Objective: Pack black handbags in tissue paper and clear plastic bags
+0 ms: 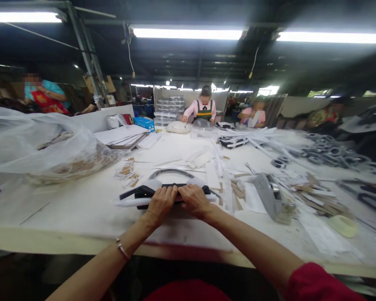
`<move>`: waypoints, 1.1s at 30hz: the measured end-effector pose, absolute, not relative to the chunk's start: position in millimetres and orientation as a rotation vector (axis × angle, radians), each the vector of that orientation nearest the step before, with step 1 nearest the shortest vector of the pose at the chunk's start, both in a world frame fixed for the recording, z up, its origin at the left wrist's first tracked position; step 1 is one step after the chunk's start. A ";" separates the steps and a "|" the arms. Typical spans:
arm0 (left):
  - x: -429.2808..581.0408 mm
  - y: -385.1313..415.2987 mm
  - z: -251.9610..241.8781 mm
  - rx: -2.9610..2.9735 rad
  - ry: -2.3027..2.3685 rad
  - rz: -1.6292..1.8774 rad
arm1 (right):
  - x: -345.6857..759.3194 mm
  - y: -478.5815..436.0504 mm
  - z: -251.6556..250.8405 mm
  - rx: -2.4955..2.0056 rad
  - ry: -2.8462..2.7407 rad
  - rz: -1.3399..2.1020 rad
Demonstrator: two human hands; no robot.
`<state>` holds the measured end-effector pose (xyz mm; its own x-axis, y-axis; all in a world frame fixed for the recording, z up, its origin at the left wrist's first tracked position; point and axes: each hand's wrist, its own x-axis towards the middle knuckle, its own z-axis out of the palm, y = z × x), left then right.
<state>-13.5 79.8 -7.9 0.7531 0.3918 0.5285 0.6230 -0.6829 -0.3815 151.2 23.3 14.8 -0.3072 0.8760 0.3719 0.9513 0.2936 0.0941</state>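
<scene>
Left of the tape dispenser (265, 196), left hand (163, 201) and right hand (194, 200) grip a black piece (143, 191), seemingly only part-wrapped in white.

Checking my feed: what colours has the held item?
The held item is black and white, clearest in head view.

Three long white tube lights (188, 33) burn beneath a dark, blurred ceiling (188, 10), with two thin pull cords (255, 62) hanging beside them and a slanting grey metal post (82, 44) standing at the left. Low, pale grey partition panels (296, 108) cross the dim hall, and a bright window opening (268, 90) glows beyond. A broad white tabletop (81, 213) with a pale yellowish front edge (65, 244) spans the foreground.
</scene>
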 end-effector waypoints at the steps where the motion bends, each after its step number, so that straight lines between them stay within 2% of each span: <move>1: -14.9 83.8 -7.0 -2.403 -0.728 -0.573 | 148.6 22.8 15.5 -1.686 -2.302 -0.453; 7: -21.2 93.3 -3.6 -2.444 -0.593 -0.625 | 151.4 19.0 -0.4 -1.572 -2.160 -0.772; 13: -23.1 86.4 -14.6 -2.397 -0.590 -0.735 | 162.3 19.6 -11.4 -1.460 -2.221 -0.809; 19: -26.2 81.2 -22.4 -2.329 -0.622 -0.768 | 164.3 18.7 -15.6 -1.390 -2.227 -0.718; 27: -28.0 75.9 -28.7 -2.338 -0.580 -0.815 | 160.3 16.3 10.1 -1.626 -2.237 -0.285; 33: -22.6 75.6 -30.2 -2.332 -0.563 -0.831 | 160.0 22.4 -5.5 -1.559 -2.216 -0.396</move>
